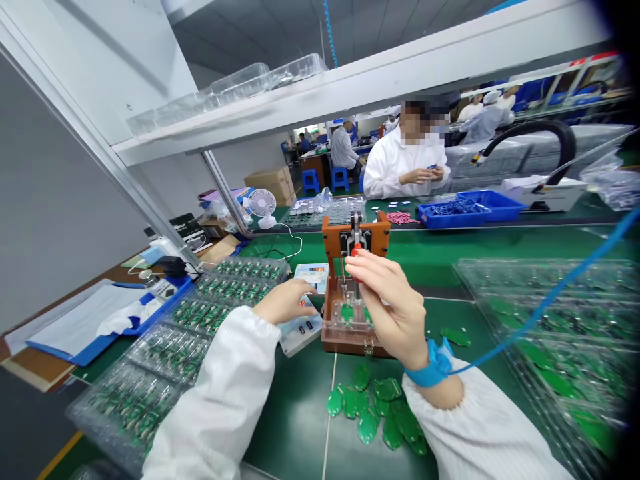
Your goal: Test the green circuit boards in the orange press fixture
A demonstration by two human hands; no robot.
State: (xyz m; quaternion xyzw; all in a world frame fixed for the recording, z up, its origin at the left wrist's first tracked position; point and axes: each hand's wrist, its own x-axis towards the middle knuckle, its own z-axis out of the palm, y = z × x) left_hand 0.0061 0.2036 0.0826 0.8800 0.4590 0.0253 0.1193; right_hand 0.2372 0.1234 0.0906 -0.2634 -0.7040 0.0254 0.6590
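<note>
An orange-brown test fixture (pixel 333 333) with a toggle clamp stands in front of me on the green bench. My right hand (pixel 387 303), with a blue wrist strap on, has its fingers over the clamp's red lever handle (pixel 355 251). Beneath the clamp, a green circuit board (pixel 346 312) shows inside the clear plate of the fixture. To the left, my left hand (pixel 287 300) hovers over a white control box (pixel 301 331), thumb and fingers apart, nothing seen in it. Loose green circuit boards (pixel 369 423) lie in a pile before the fixture.
Clear trays of boards (pixel 165 357) line the left side, and more stacked trays (pixel 555 333) stand at right. A blue strap cord (pixel 545 303) crosses the right side. An overhead shelf (pixel 350 87) spans above. Across the bench, a co-worker (pixel 395 163) sits behind blue bins (pixel 455 210).
</note>
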